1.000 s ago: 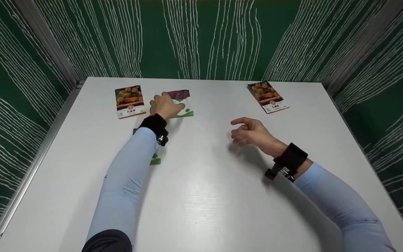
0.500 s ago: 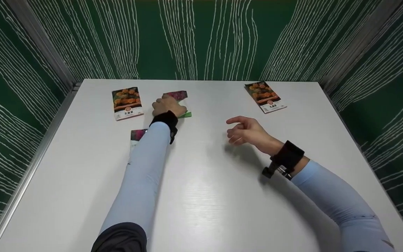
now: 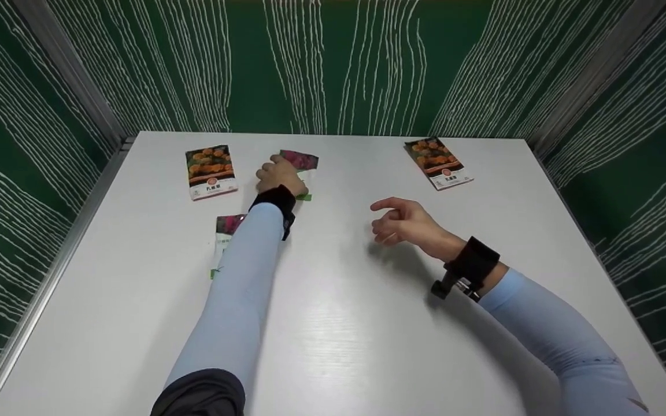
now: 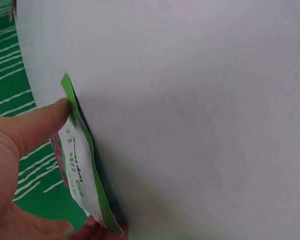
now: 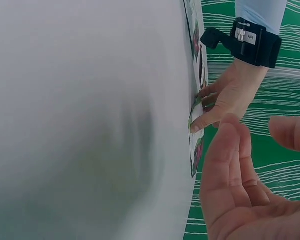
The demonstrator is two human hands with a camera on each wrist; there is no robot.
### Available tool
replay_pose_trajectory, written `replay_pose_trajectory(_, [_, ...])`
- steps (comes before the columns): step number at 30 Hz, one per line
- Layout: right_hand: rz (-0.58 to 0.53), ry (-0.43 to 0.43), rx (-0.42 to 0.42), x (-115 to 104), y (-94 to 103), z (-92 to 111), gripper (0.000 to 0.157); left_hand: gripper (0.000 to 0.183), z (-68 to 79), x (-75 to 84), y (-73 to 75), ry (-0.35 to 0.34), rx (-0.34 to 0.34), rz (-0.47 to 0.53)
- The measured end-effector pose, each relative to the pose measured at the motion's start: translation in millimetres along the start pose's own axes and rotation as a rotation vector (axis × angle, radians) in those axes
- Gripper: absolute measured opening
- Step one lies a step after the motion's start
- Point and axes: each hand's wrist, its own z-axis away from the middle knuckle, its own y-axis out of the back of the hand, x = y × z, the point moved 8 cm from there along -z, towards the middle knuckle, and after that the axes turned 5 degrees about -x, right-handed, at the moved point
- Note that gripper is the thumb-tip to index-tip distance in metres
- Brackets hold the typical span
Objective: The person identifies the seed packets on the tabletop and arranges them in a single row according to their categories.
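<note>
My left hand (image 3: 281, 177) grips a seed packet with a magenta-flower top (image 3: 301, 160) by its edges, near the table's back. In the left wrist view the thumb presses one edge of this packet (image 4: 80, 165), fingertips meet its far edge, and its green-edged end bows off the table. My right hand (image 3: 411, 226) hovers over the table to the right, fingers loosely bent, holding nothing. Another packet with a magenta top (image 3: 223, 240) lies partly hidden under the left forearm. An orange-flower packet (image 3: 211, 172) lies left of the left hand.
A second orange-flower packet (image 3: 438, 163) lies tilted at the back right of the white table (image 3: 333, 323). Green panels with white wavy lines (image 3: 258, 75) stand behind and at both sides. Metal posts (image 3: 599, 63) rise at the back corners.
My left hand has moved slightly right and taken hold of the magenta-flower packet, which is now turned a little. The left forearm has shifted right, baring the nearer packet's left side. My right hand stays about still.
</note>
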Motion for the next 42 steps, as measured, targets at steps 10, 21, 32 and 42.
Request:
replay_pose_trajectory(10, [0.002,0.000,0.006,-3,-1.3,0,0.062,0.097,-56.8,-14.3,-24.2,-0.140,-0.004,0.106])
replay_pose_trajectory(21, [0.007,-0.001,0.012,-3,-0.3,0,0.062,0.070,-98.3,-25.2,-36.3,-0.204,-0.034,0.123])
replay_pose_trajectory(32, [0.010,0.001,0.010,-1,1.0,3,0.059,0.070,-96.2,-31.5,-29.5,-0.238,-0.032,0.112])
replay_pose_trajectory(42, [0.007,0.001,0.008,1,2.8,9,0.059,0.075,-56.1,-43.5,13.4,-0.228,-0.021,0.226])
